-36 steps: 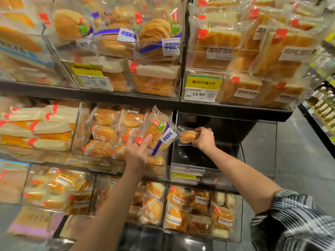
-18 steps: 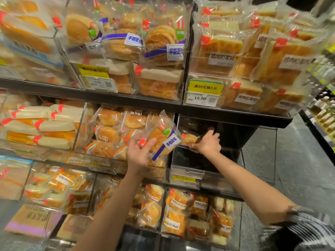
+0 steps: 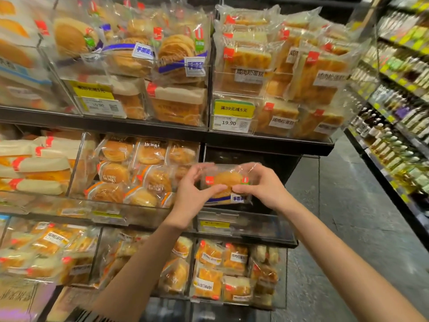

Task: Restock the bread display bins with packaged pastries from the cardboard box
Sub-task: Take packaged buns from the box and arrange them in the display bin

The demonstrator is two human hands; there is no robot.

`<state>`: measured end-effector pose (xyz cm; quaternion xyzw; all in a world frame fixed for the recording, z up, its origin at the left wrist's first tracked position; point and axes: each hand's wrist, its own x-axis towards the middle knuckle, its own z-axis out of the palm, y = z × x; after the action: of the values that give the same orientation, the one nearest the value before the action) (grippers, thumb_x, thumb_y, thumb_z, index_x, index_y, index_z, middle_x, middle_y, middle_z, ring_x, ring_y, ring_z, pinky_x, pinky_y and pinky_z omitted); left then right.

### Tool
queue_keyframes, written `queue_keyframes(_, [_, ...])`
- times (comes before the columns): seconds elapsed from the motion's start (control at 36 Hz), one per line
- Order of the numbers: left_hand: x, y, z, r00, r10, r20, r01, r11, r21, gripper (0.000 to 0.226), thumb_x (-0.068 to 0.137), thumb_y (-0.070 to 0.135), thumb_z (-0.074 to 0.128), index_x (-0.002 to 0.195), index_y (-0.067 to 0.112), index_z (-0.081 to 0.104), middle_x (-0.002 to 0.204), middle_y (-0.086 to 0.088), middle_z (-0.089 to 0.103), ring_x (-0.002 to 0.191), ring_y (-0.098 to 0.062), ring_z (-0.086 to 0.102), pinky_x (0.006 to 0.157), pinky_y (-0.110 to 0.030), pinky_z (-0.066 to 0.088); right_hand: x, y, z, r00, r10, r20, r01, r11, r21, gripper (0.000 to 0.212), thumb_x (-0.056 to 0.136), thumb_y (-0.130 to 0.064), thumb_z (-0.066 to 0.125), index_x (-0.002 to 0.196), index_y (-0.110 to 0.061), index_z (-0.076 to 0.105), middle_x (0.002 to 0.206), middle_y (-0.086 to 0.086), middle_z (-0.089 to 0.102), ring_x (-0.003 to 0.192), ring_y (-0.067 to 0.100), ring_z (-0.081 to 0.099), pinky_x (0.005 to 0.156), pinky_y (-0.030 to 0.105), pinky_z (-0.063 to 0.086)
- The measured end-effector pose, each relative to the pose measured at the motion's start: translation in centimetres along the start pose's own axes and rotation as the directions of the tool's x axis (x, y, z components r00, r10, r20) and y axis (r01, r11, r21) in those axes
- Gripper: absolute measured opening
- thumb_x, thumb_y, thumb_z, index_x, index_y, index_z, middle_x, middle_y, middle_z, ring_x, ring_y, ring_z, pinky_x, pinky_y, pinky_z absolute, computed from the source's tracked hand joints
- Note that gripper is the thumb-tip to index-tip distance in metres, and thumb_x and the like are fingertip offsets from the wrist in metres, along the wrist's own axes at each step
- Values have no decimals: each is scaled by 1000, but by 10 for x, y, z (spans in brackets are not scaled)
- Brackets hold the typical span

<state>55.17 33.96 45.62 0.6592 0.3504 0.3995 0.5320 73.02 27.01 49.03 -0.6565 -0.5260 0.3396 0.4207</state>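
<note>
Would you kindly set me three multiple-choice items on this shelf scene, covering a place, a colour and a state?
1. Where is the packaged pastry?
A. In front of the dark middle-shelf bin
B. On the floor
C. On the top shelf

2. What colour is the band across its lower edge?
A. Green
B. Blue
C. Pink

3. How is it held?
A. Left hand only
B. Right hand only
C. Both hands

Key: 1 A, it hangs before that bin; 2 B, a blue stripe shows; 3 C, fingers of each hand grip an end.
</note>
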Motion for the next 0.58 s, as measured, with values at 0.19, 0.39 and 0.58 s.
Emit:
queue_keyframes(0.19, [0, -32, -18, 973, 233, -5, -205, 866, 455, 42, 97, 27, 52, 137, 20, 42, 120, 8, 41, 88, 6, 44, 83, -12, 37, 8, 37, -25, 910, 364, -197, -238, 850, 470, 43, 68, 6, 77, 106, -9, 63, 98, 10, 67, 89, 23, 66, 76, 30, 55])
queue_keyframes(0.39, [13, -37, -18, 990, 53, -128, -1, 926, 377, 18, 97, 25, 52, 114, 23, 49, 97, 1, 54, 83, -5, 51, 72, -10, 41, 39, 64, 3, 804, 570, -172, -486, 795, 363, 38, 65, 17, 76, 85, -14, 65, 90, 6, 66, 100, 27, 64, 94, 43, 52])
queue_keyframes(0.58, [21, -42, -20, 990, -15, -142, 66, 930, 362, 16, 94, 19, 58, 106, 24, 50, 91, -2, 57, 74, -5, 51, 66, -8, 41, 86, 71, 39, 748, 636, -191, -578, 765, 283, 44, 65, 7, 81, 106, -6, 69, 112, 12, 68, 110, 28, 62, 100, 39, 47])
